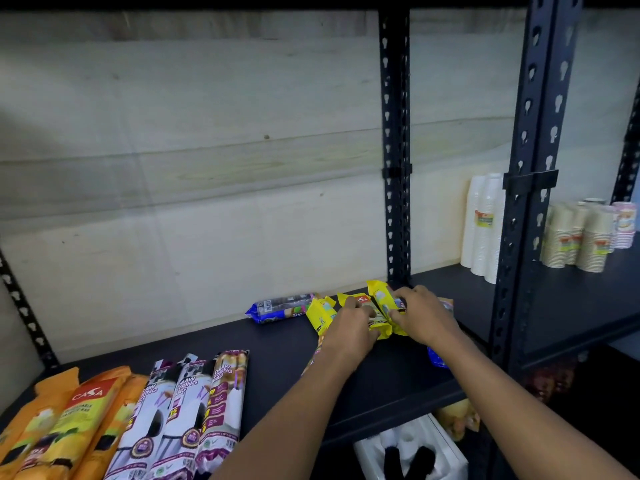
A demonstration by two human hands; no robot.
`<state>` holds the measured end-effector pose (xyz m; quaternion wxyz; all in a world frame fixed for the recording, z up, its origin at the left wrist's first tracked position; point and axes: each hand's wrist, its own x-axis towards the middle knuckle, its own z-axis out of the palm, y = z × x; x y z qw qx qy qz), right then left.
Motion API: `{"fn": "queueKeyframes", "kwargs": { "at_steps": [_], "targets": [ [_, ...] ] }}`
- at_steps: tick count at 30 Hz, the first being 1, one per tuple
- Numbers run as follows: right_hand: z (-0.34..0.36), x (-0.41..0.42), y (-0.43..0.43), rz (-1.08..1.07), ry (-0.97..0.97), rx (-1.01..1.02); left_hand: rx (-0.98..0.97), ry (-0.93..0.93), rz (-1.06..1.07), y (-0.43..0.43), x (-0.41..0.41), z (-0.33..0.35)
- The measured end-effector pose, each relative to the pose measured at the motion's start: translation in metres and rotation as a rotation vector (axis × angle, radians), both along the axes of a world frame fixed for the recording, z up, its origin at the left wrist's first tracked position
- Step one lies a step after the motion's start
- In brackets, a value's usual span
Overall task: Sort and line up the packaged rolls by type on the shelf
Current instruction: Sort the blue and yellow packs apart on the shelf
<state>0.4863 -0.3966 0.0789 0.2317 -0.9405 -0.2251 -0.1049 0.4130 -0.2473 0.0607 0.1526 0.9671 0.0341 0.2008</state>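
On the dark shelf [277, 362], orange packaged rolls [65, 424] lie lined up at the front left, with white-and-purple drawstring-bag rolls [183, 414] beside them. At the back middle lie three yellow packaged rolls [323, 315]. My left hand [351, 329] grips the middle yellow roll [375, 320]. My right hand [420, 315] holds the rightmost yellow roll [379, 297]. A blue-and-black roll [280, 308] lies crosswise behind them. Another blue pack [437, 358] peeks out under my right forearm.
A black perforated upright [394, 150] stands right behind the yellow rolls, and a thicker post [530, 202] rises at the right. Stacked white cups [483, 223] and beige paper cups [581, 233] fill the neighbouring shelf. A white tray [446, 445] sits on the level below.
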Motion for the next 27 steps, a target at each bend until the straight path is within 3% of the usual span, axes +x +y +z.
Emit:
{"fn": "queueKeyframes", "kwargs": {
  "at_steps": [7, 16, 27],
  "targets": [
    [-0.008, -0.028, -0.029, -0.093, -0.031, -0.033, -0.007, -0.004, 0.034, 0.006, -0.054, -0.006],
    [-0.027, -0.04, -0.054, -0.159, 0.16, -0.039, 0.13, 0.067, 0.228, 0.008, -0.12, -0.009],
    [-0.034, -0.037, -0.055, -0.196, 0.157, 0.033, 0.08, 0.177, 0.221, 0.023, -0.135, -0.004]
  ]
}}
